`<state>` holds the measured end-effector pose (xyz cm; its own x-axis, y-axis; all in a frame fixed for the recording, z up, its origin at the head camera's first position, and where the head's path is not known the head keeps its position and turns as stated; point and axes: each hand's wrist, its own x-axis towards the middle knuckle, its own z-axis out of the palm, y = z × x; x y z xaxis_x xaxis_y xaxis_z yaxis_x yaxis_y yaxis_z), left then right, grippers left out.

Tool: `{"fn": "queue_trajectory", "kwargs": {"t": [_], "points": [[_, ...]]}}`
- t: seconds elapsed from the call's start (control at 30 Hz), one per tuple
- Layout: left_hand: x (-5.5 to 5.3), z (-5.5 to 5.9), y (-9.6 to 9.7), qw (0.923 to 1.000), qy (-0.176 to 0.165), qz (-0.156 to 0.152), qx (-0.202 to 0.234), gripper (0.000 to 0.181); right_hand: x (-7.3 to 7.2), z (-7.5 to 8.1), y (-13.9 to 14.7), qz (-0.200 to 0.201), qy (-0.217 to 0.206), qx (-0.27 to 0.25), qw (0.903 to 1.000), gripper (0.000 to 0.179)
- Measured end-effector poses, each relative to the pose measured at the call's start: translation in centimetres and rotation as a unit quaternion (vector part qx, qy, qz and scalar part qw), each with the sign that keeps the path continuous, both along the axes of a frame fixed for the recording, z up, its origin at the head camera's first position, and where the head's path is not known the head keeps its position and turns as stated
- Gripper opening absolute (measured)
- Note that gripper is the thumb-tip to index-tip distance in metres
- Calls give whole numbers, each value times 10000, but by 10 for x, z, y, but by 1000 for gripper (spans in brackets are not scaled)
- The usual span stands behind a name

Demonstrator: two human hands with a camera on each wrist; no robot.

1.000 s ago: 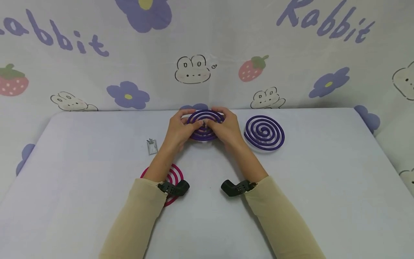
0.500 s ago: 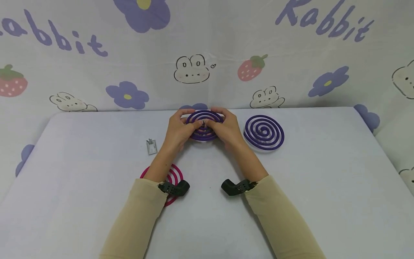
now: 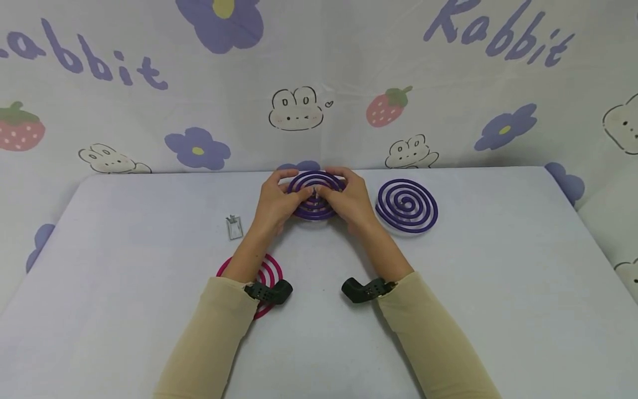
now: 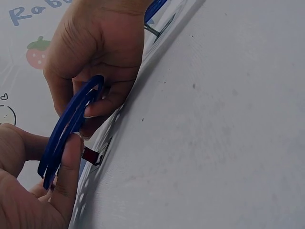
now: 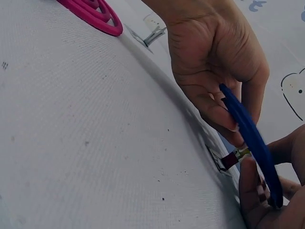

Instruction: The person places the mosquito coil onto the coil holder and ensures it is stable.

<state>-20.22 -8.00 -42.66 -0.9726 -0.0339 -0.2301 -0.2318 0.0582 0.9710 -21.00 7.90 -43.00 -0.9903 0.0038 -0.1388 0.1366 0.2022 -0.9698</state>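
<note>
In the head view, my left hand [image 3: 278, 198] and right hand [image 3: 353, 200] grip a purple mosquito coil [image 3: 315, 216] from its two sides. Both thumbs meet over its centre, while the other fingers wrap behind and below. The wrist views show this coil [image 5: 252, 136] tilted above the tabletop. Below it, near the fingertips, is a small metal stand [image 4: 101, 157] with a dark red part rising toward the coil's middle. The fingers hide where coil and stand meet. Another purple coil [image 3: 407, 206] lies to the right of my right hand, raised on its own stand [image 4: 153, 31].
A pink coil [image 3: 273, 271] lies under my left forearm, which partly covers it. Left of that forearm lies a small metal stand [image 3: 234, 227]. The white table [image 3: 498, 266] ends at a printed cloth [image 3: 344, 133] just behind the held coil.
Both hands keep their grip in the same spot. The near rim of the held coil sits slightly lower than a second ago.
</note>
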Motion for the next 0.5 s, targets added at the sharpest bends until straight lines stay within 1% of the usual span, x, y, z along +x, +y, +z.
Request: {"fn": "queue_trajectory", "kwargs": {"t": [0.13,0.33,0.5], "points": [[0,0,-2,10000,-53,-36,30,57,-1,-2,-1,-26,187,294,9994,51],[-1,-1,-3,9998,-129,-172,-54,56,-3,-5,0,-83,506,1031,9933,52],[-1,0,-3,9995,-138,-237,-165,55,-3,-4,2,-47,629,1294,9896,54]]}}
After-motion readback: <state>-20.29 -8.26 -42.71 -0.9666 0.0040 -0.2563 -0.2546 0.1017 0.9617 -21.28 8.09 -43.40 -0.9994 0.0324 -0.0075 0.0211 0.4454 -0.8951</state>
